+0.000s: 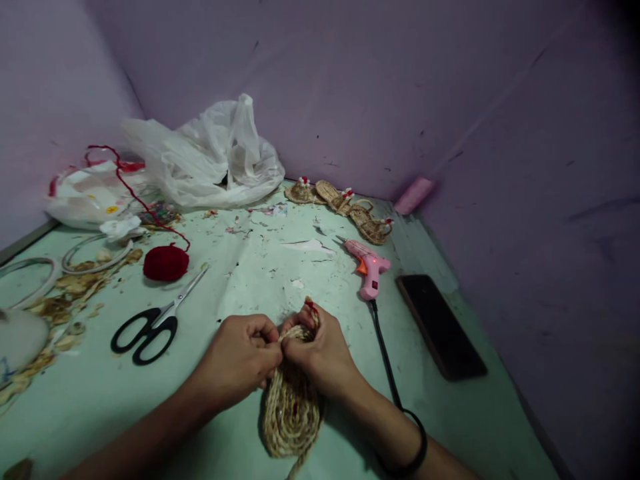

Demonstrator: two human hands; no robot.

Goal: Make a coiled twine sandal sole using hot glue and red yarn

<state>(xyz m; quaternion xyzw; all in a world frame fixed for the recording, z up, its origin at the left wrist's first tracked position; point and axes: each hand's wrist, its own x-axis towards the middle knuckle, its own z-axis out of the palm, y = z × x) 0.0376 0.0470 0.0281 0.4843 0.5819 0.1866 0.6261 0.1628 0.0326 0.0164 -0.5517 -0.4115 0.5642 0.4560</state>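
Observation:
A coiled, braided straw sole (pixel 293 417) lies on the table near its front edge, oval in shape, with a loose braid end trailing from its bottom. My left hand (pixel 245 357) pinches the upper left edge of the braid. Close against it, my right hand (pixel 320 350) grips the top of the same sole, fingers wrapped round the braid. A bit of red yarn (pixel 312 305) shows by the right fingertips. The fingers hide the sole's upper end.
Black-handled scissors (pixel 160 320) and a red yarn ball (pixel 167 263) lie left. A pink glue gun (pixel 369 267) with a lit red light and a phone (pixel 441 327) lie right. Small straw sandals (pixel 345 200), a white plastic bag (pixel 215 160) and a pink roll (pixel 414 195) are behind.

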